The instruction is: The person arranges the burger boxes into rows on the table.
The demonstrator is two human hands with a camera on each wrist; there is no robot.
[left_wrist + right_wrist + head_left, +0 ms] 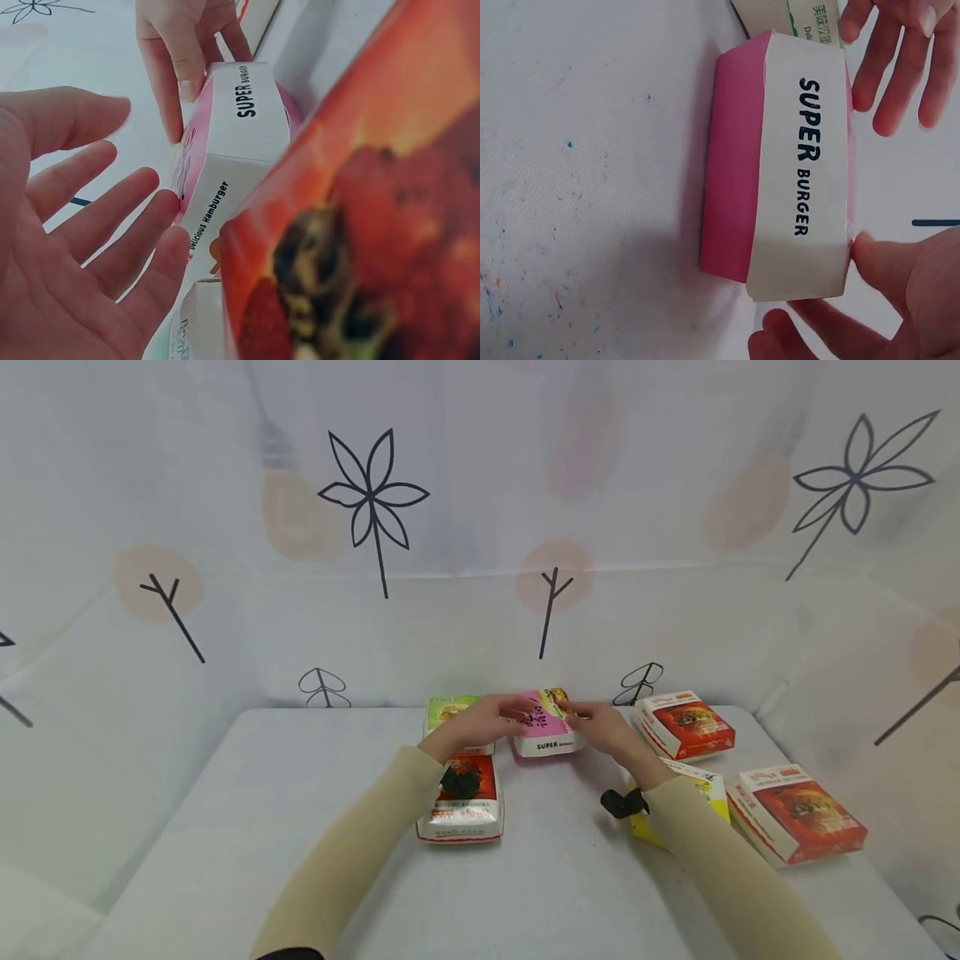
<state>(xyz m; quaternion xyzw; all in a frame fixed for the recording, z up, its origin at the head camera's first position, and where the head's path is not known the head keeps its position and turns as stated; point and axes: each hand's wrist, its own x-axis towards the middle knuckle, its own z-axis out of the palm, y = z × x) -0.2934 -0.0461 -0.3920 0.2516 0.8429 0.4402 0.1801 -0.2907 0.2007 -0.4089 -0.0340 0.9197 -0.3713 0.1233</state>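
A pink-and-white burger box (546,727) marked SUPER BURGER sits at the back middle of the table. My right hand (600,727) is at its right end; in the right wrist view the thumb touches the top edge and the bent fingers (780,337) lie beside the end. My left hand (483,722) reaches over a green burger box (450,706), fingers spread and loosely extended near the pink box's left end. In the left wrist view its palm (67,285) holds nothing. Under my left wrist, a red-and-white burger box (461,822) stands in front of the green one.
On the right, a yellow burger box (708,785) is partly hidden by my right forearm. Two more red-and-white burger boxes, one farther back (686,727) and one nearer (798,814), lie beside it. A patterned white cloth (480,527) hangs behind the white table (300,827).
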